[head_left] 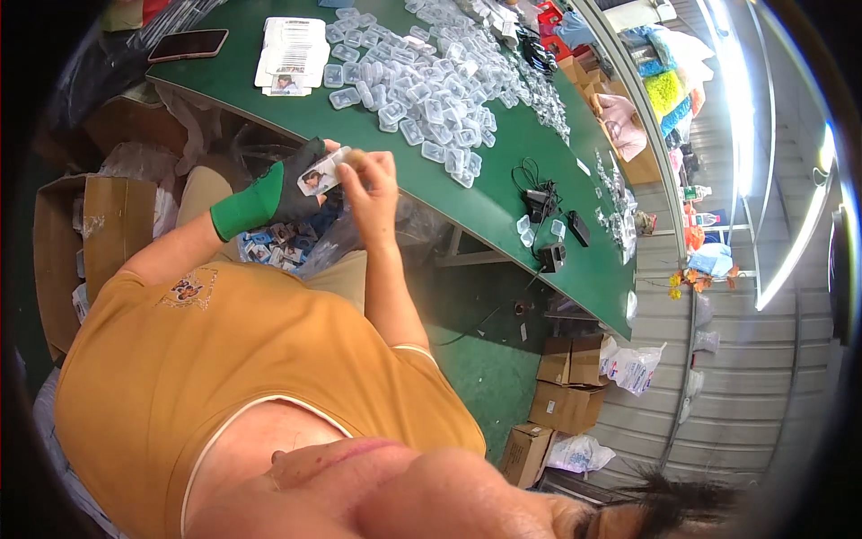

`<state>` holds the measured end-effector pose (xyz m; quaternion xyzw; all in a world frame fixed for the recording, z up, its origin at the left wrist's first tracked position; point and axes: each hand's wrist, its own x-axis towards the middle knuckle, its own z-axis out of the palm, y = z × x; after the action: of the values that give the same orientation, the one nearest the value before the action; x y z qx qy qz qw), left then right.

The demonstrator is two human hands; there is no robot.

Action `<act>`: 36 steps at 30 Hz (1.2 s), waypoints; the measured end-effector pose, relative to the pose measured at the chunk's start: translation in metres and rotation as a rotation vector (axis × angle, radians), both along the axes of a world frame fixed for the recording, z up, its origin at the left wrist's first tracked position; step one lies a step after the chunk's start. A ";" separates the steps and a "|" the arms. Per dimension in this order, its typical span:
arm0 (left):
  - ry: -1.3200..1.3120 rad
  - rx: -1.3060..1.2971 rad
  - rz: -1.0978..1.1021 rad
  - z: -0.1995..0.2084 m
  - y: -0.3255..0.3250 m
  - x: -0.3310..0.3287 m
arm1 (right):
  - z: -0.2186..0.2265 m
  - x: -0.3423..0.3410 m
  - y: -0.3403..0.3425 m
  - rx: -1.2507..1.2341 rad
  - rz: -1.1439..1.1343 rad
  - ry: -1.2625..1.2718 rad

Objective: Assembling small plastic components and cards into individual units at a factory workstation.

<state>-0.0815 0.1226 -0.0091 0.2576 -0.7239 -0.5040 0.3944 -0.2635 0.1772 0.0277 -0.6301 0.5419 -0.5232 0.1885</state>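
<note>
Lying between left hand (293, 190) and right hand (373, 184) is a picture card (316, 178).

Lighting: bright overall. At right, 1 long light tube (740, 126) and 1 curved light tube (796, 238) burn out to white. Highlights glint off the clear boxes (435, 112). Floor (489, 395) beneath the green table (503, 193) lies in shadow. The right hand (372, 184) shows slight fingertip blur; detail on the card (318, 177) is soft. Wall panels (732, 364) bow; a black rim encloses the view.
</note>
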 end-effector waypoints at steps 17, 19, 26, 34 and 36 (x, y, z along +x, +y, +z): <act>0.056 0.073 -0.074 0.012 -0.002 0.011 | -0.020 0.014 0.004 0.092 0.144 -0.984; 0.048 0.068 -0.137 0.014 -0.004 0.013 | -0.022 -0.001 -0.003 0.152 0.215 -0.999; -0.002 0.151 -0.082 0.034 0.005 0.017 | -0.013 0.013 0.001 0.321 0.278 -0.775; -0.015 0.072 -0.197 0.037 -0.004 0.023 | 0.005 0.014 0.012 0.127 0.122 -0.113; -0.045 0.101 -0.155 0.045 0.003 0.018 | 0.004 0.016 0.017 0.096 0.067 -0.113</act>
<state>-0.0635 0.1259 0.0355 0.2318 -0.7239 -0.5630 0.3244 -0.2476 0.1938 0.0316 -0.6076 0.5336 -0.5247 0.2660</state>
